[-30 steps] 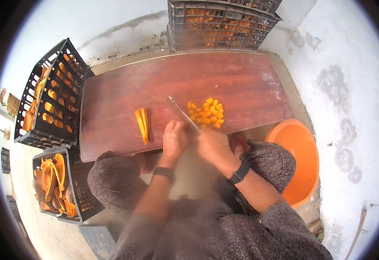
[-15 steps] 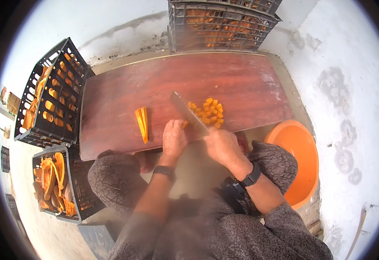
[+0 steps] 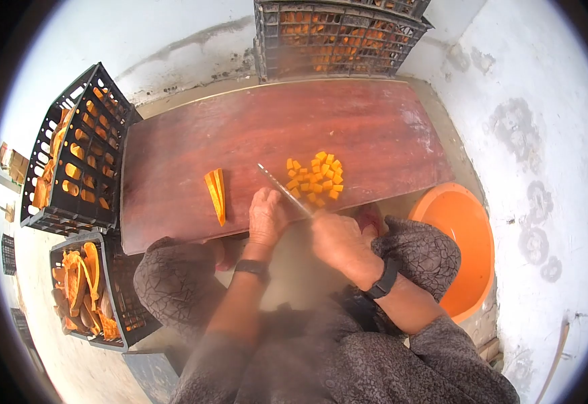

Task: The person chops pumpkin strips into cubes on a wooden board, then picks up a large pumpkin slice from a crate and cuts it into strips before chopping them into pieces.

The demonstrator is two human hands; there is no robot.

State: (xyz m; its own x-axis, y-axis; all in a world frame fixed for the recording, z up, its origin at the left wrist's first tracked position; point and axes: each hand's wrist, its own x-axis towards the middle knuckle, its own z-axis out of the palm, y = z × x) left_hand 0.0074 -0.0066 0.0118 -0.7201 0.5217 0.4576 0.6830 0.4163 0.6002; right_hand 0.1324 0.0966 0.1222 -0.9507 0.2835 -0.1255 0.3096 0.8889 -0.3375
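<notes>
My right hand [image 3: 337, 241] is closed round the handle of a knife [image 3: 284, 190], whose blade slants up and left over the red board [image 3: 193, 135]. Beside the blade, at the board's near edge, rests my left hand [image 3: 265, 217] with its fingers curled together; anything under them is hidden. Several orange cubes [image 3: 317, 174] lie just right of the blade. Two long orange strips [image 3: 216, 195] lie side by side to the left of my left hand.
Black crates of orange pieces stand at the left [image 3: 82, 155], lower left [image 3: 115, 289] and beyond the board [image 3: 337, 40]. An orange basin [image 3: 465, 249] sits at the right, by my knee. White walls rise behind and at the right.
The knife blade has turned from showing its broad side to nearly edge-on, and its tip sits slightly lower. The view has shifted a little. A piece seen by my left fingertips no longer shows there.
</notes>
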